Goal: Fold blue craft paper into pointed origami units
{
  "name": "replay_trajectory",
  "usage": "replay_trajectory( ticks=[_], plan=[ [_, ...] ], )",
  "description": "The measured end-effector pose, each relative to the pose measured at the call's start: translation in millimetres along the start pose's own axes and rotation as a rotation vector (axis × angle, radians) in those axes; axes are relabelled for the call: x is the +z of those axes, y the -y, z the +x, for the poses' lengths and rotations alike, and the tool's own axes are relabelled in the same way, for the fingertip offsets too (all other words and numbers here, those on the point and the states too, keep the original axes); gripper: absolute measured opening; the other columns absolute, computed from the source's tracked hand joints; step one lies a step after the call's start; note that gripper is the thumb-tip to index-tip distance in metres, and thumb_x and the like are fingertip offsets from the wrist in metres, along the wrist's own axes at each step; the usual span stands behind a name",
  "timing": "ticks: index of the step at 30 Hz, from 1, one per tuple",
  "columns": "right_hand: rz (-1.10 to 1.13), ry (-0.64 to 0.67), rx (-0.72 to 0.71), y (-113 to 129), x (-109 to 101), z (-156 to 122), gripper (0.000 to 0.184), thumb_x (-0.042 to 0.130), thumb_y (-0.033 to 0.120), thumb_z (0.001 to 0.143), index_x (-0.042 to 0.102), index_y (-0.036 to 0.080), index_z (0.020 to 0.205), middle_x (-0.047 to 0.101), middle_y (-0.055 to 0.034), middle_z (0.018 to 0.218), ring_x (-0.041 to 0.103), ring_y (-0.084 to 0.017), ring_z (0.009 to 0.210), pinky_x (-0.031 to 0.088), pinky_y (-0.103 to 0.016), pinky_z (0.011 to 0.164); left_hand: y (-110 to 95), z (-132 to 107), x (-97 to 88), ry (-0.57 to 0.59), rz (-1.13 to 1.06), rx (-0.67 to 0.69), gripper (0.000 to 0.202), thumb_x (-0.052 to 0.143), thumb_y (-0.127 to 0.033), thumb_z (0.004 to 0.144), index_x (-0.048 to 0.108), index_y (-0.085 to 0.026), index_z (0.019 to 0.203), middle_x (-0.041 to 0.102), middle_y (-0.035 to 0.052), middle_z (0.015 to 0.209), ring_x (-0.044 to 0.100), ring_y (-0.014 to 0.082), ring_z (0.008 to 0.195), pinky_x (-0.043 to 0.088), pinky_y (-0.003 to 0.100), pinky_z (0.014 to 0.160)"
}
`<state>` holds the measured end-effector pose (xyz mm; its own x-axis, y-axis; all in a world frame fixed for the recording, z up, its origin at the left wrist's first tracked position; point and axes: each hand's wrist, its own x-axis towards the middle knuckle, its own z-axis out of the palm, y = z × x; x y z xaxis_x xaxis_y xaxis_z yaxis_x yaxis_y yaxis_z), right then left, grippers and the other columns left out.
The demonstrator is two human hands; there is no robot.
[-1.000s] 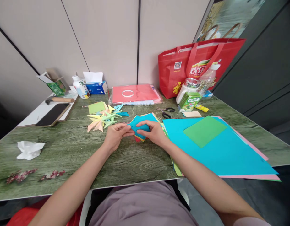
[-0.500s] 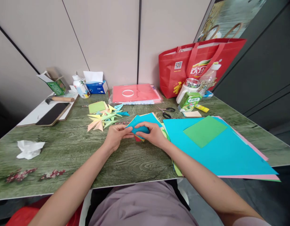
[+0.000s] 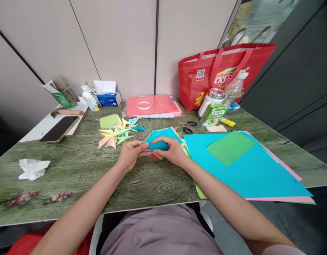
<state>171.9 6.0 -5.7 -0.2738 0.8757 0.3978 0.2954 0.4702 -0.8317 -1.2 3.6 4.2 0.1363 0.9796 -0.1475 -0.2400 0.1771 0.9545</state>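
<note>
Between my two hands is a small piece of blue paper. My left hand pinches its left corner with thumb and fingers. My right hand grips its right side, fingers curved over the top and thumb below. Behind and under it lies more blue paper with yellow edges showing; my fingers hide part of it. Bits of red and yellow paper peek out below the held piece. Left of my hands rests a cluster of folded paper pieces in green, yellow, peach and blue.
Large blue sheets with a green square on top cover the right side. Black-handled scissors lie behind my right hand. Farther back stand a red bag and a green carton. A phone and crumpled tissue are left.
The held blue paper has tilted or bent slightly between my fingers, so its lower edge looks different. Both hands stay almost in the same place.
</note>
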Motion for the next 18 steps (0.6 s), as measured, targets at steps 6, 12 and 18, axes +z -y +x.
replay_trajectory(
  ticks=[6,12,18],
  plan=[
    [0.017,0.013,0.004,-1.5,-0.3,1.2,0.023,0.067,0.027,0.067,0.064,0.022,0.089,0.067,-0.0003,0.093,0.060,-0.018,0.089,0.044,-0.031,0.080,2.5,0.1,1.7,-0.022,-0.014,0.012,0.028,0.081,-0.033,0.048,0.064,-0.012,0.057,0.063,-0.0002,0.053,0.063,0.0155,0.054,0.056,0.034,0.064],
    [0.037,0.022,0.000,-2.1,-0.1,3.3,0.022,0.066,0.025,0.068,0.063,0.021,0.089,0.067,-0.0005,0.093,0.060,-0.017,0.088,0.044,-0.030,0.080,4.4,2.1,1.5,-0.040,-0.033,0.019,0.028,0.081,-0.032,0.049,0.065,-0.012,0.060,0.066,0.0011,0.056,0.063,0.0147,0.054,0.056,0.029,0.059],
    [0.048,0.060,0.022,-2.8,-3.7,3.9,0.022,0.067,0.026,0.068,0.065,0.020,0.089,0.067,-0.0003,0.090,0.060,-0.015,0.083,0.044,-0.029,0.076,4.8,0.5,3.2,-0.029,-0.032,0.021,0.026,0.081,-0.031,0.050,0.064,-0.013,0.057,0.064,-0.0005,0.054,0.064,0.0138,0.053,0.056,0.027,0.059]
  ],
)
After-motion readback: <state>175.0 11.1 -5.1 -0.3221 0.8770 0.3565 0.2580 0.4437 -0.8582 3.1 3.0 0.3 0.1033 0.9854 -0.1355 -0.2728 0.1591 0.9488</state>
